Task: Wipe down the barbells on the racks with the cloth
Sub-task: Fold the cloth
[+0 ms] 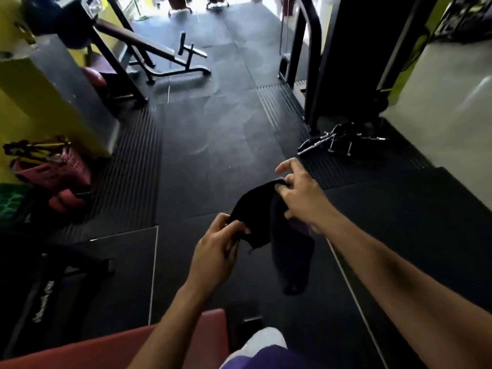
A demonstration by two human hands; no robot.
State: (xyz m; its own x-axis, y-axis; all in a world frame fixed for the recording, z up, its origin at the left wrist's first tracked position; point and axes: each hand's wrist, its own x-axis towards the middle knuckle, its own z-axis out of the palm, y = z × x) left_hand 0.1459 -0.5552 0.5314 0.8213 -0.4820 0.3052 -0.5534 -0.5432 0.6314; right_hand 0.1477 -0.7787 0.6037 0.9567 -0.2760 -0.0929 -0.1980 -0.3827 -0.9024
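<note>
A black cloth (269,230) hangs between both hands above the dark rubber floor, its lower end drooping toward my feet. My left hand (215,251) pinches the cloth's near left edge. My right hand (300,195) grips its upper right corner, with the index finger lifted. No barbell or barbell rack shows in this view.
A black bench frame (170,65) stands at the back left. Chrome cable handles (332,142) lie on the floor by a black machine post (311,75). A pink basket (56,166) sits at the left by a yellow pillar. A red pad (111,344) is at the bottom edge.
</note>
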